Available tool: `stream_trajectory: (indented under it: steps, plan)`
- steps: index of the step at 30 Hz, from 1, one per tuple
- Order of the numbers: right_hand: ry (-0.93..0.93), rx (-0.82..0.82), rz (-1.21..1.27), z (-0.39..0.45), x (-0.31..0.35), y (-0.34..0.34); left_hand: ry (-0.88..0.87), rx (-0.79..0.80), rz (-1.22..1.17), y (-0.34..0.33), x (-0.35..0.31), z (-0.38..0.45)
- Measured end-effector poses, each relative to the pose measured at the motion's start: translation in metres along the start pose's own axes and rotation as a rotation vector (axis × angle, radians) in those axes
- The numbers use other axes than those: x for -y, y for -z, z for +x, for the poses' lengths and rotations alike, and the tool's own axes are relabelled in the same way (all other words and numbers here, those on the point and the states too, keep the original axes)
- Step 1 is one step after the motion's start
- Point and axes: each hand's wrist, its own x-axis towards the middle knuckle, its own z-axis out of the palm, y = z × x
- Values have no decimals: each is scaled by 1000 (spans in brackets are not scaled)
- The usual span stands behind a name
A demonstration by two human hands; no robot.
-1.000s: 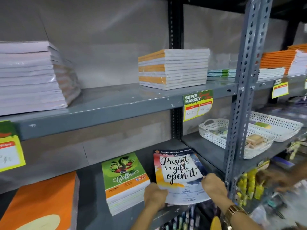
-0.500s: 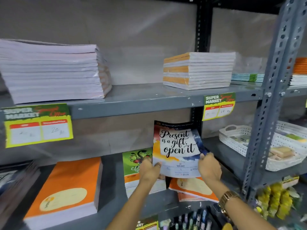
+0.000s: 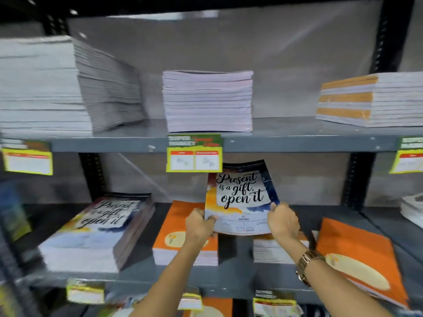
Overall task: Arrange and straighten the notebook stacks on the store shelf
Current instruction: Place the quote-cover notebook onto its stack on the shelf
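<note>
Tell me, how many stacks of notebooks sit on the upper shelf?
3: a tall blurred stack at left, a pale stack in the middle, and an orange-striped stack at right, cut by the frame edge. More may lie outside the view.

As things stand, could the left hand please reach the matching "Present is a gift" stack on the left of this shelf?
Probably yes, once freed: the left hand currently holds the notebook together with the right hand. The matching stack lies open on the same shelf, nothing between.
</note>
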Motion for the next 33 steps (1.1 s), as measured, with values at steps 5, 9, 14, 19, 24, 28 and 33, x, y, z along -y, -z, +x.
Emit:
stream_trajectory:
  steps: [5,9,14,19,24,28,33]
  plan:
    - [62,47,33,-35,59,-38,-9,-107,6,73,27,9]
    - [77,118,77,-68,102,-73,28,-187,86,130,53,16]
    - [102,232,67,-98,147,-113,44,-255,73,189,87,25]
    - [110,294,59,-131,192,-149,104,-266,94,245,120,41]
    - [95,495,183,-149,219,-186,51,-314,202,289,144,47]
    - [-65,698,454,-159,232,-217,90,-339,249,316,170,63]
    - [-192,866,574,-168,239,-235,140,-326,277,329,192,86]
